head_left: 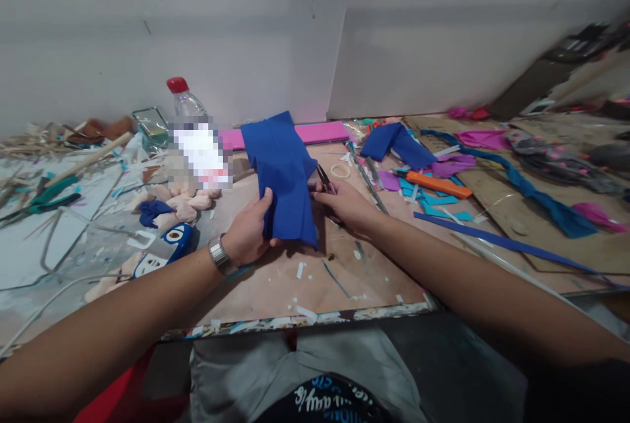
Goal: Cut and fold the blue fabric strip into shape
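A folded piece of blue cloth-like material (pixel 285 180) hangs over the middle of the table, its upper part angled away from me. My left hand (pixel 249 229) grips its lower left edge, thumb on top and fingers underneath. Right beside the material's other edge, my right hand (pixel 349 203) is closed around a pair of small dark scissors (pixel 325 178). Their blades point up and away from me; the handles are mostly hidden in my fingers. Behind the blue piece lies a flat pink strip (pixel 322 133).
A red-capped bottle (pixel 189 105) stands at the back left. Near my left forearm lies a blue-and-white hot-glue gun (pixel 167 249). Green-handled pliers (pixel 54 197) rest far left. On the right are an orange cutter (pixel 438 183), a tape ring (pixel 340 171) and coloured scraps.
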Motion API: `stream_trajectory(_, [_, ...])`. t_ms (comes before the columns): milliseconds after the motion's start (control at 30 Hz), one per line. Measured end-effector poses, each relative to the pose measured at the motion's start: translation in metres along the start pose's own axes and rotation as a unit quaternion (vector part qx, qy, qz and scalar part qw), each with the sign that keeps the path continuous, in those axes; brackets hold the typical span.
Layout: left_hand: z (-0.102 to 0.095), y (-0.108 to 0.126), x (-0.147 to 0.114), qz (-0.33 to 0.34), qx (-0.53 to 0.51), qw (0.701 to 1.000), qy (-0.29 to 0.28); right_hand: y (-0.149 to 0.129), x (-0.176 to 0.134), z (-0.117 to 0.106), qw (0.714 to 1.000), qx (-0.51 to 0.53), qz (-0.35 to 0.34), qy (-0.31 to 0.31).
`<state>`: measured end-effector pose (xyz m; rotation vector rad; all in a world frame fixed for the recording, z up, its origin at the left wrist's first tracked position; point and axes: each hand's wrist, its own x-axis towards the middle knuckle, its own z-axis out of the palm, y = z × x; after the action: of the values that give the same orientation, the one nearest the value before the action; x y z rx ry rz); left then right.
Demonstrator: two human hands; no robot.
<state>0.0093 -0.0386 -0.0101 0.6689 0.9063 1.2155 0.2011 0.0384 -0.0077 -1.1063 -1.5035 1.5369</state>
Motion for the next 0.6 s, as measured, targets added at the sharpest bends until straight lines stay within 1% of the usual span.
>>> stream_trajectory(67, [0.0015,0.0016,-0.0011,0.007,-0.010,1.000,-0.008,-0.0003,-0.0006,-0.0001,1.000,0.010,0.005,-0.004])
stream_trajectory(167, [0.0040,0.0047,-0.0043,0.010,-0.012,1.000,-0.015,-0.0005,-0.0006,-0.0003,0.999,0.034,0.021,-0.036])
stream_trajectory(233, [0.0051,0.0067,-0.0066,0.006,0.002,1.000,0.001,-0.0004,0.0002,-0.0004,0.997,0.053,0.024,-0.047])
stream_trajectory(333, [0.0048,0.0077,-0.0081,0.010,0.031,0.999,0.022,-0.0012,0.0022,-0.0009,0.997,0.079,0.010,-0.020])
stream_trajectory(467, [0.0023,0.0053,-0.0060,0.033,0.041,0.998,0.019,-0.0030,0.0047,-0.0019,0.995,0.092,0.001,0.027])
stream_trajectory(533, [0.0015,0.0042,-0.0051,0.037,0.034,0.999,0.012,-0.0027,0.0049,-0.0019,0.995,0.094,0.017,0.016])
stream_trajectory(600, [0.0016,0.0039,-0.0050,0.034,0.021,0.999,-0.001,-0.0016,0.0038,-0.0012,0.994,0.099,0.039,-0.017])
